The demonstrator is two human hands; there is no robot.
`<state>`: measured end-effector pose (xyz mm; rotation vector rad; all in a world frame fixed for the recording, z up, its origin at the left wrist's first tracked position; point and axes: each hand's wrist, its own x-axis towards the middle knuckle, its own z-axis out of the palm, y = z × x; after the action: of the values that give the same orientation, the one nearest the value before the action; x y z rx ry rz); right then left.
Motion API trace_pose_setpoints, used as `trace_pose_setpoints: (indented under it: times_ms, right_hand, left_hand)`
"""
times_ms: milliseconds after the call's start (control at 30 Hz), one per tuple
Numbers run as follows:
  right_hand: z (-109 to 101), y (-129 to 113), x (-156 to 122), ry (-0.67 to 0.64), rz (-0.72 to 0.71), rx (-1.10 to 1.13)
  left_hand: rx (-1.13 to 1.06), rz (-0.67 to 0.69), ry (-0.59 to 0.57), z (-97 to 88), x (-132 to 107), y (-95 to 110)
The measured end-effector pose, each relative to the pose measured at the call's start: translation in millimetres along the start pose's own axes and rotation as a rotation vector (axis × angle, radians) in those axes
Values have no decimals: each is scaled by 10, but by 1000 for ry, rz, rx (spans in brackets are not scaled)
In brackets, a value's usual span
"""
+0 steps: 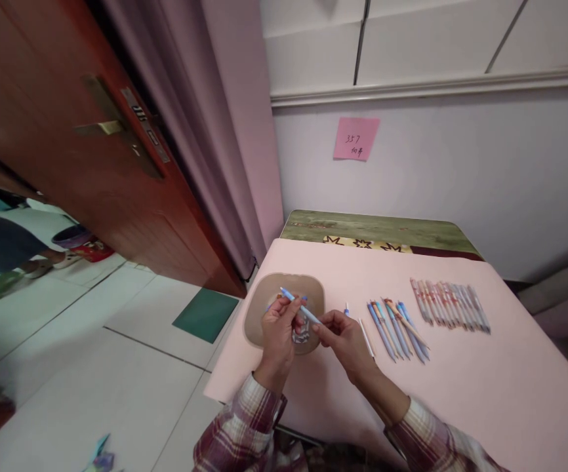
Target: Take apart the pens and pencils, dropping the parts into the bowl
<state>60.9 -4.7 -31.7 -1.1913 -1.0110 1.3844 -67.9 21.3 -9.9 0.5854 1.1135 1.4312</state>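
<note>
One light-blue pen (308,314): was pinched between left hand (279,333) and right hand (347,341), over the beige bowl (259,318).
Pink surface (466,400): carried the bowl, two pen groups (383,332) farther right.

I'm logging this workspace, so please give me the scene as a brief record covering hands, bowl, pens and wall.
Left hand: holding the blue pen near its upper end
Right hand: pinching the same pen's lower end
Bowl: on the pink table cover, behind the pen; contents partly hidden
Middle pens: loose group, one lying across others
Far-right pens: side by side in a row
Wall: pink note, handwritten
</note>
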Motion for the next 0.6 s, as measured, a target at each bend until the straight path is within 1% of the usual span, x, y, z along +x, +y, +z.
trace_pose_setpoints:
  times_ms: [67, 133, 200, 267, 367, 433, 467, 533, 600]
  right_hand:
    - [-40, 29, -11, 75, -66, -94]
    - [-80, 65, -19, 131, -92, -147]
    - [-110, 96, -25, 133, -79, -148]
    - [-126, 114, -31, 115, -65, -141]
    - [-139, 104, -43, 121, -45, -141]
    - [-151, 77, -54, 125, -34, -133]
    - [-159, 59, -62, 124, -33, -127]
    - [-175, 20, -80, 117, -38, -109]
    - [-187, -16, -99, 110, -44, -87]
  left_hand:
    - [-12, 34, 29, -23, 40, -6]
    - [-8, 79, 74, -61, 91, 3]
    - [67, 120, 87, -104, 127, 17]
    - [222, 190, 59, -141, 129, 27]
    - [501, 377, 14, -185, 77, 35]
    - [648, 479, 18, -207, 42, 45]
    - [696, 508, 30, -216, 33, 54]
    - [723, 520, 50, -223, 34, 78]
    - [657, 464, 49, -216, 53, 102]
